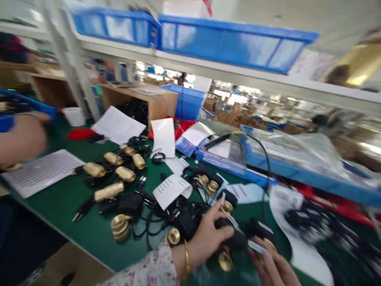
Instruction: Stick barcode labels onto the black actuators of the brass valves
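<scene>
My left hand (208, 234), with a gold bracelet at the wrist, has thumb and fingers round a black part (233, 235) at the lower centre right. My right hand (272, 260) is beside it at the bottom edge, its fingers closed on a small white label (256, 246). Brass fittings lie close by: one (225, 260) below the black part, another (173, 236) left of my left wrist. Black adapters with cables (187, 222) are heaped to the left of my left hand. Motion blurs the fingertips.
Brass fittings (108, 192) and a printed sheet (44, 171) lie on the green table (68, 218). Another person's arm (24, 137) reaches in at the left. Blue bins (223, 41) stand on a shelf overhead. Bundled black cables (327, 226) lie at the right.
</scene>
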{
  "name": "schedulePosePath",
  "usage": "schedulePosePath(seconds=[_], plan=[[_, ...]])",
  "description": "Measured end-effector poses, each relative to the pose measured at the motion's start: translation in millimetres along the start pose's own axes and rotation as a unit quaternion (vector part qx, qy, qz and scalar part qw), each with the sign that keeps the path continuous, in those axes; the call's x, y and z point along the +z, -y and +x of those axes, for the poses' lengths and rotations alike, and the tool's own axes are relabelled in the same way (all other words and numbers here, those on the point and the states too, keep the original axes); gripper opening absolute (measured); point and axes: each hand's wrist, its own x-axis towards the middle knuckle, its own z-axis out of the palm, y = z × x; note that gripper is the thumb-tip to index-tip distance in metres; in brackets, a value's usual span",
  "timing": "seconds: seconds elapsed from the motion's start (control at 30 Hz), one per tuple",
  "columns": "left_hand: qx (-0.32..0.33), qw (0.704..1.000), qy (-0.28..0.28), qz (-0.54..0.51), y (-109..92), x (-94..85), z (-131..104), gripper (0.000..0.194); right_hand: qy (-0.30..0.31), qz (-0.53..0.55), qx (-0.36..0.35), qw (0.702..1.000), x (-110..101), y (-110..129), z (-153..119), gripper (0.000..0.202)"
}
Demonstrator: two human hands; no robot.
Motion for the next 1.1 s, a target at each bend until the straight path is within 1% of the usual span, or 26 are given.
schedulePosePath(seconds=[0.03,0.1,0.17,0.23,0.3,0.43,0.53,0.67,0.9,1.1], plan=[[0.000,1.000,-0.009,0.003,-1,0.4,1,0.080,-0.014,0.048,0.032,0.998,-4,1,-9,0.039],[0.009,1.000,-0.003,0.008,-5,0.6,2,0.079,-0.001,0.118,0.085,0.989,0,7,-17,0.034],[-0.014,1.000,-0.010,0.013,-9,0.4,3,0.076,0.011,0.143,0.091,0.986,11,13,-17,0.032],[-0.029,0.999,-0.018,0.011,-10,-0.2,3,0.071,0.025,0.152,0.082,0.985,18,17,-15,0.027],[-0.031,0.999,-0.024,0.001,-8,-1.0,2,0.067,0.023,0.144,0.061,0.987,22,16,-16,0.020],[-0.030,0.999,-0.043,-0.012,-2,-2.8,5,0.059,-0.018,0.099,0.011,0.995,25,3,-21,0.016],[-0.027,0.998,-0.051,-0.026,0,-3.7,7,0.053,-0.038,0.096,0.003,0.995,29,-6,-23,0.013],[-0.028,0.998,-0.048,-0.040,1,-4.2,7,0.052,-0.046,0.077,-0.007,0.996,33,-9,-21,0.012],[-0.030,0.999,-0.031,-0.032,-1,-4.9,6,0.054,-0.044,0.035,-0.013,0.998,31,-4,-17,0.013],[-0.032,0.998,-0.038,-0.045,-1,-3.8,4,0.053,-0.049,0.027,-0.031,0.998,33,-7,-19,0.014]])
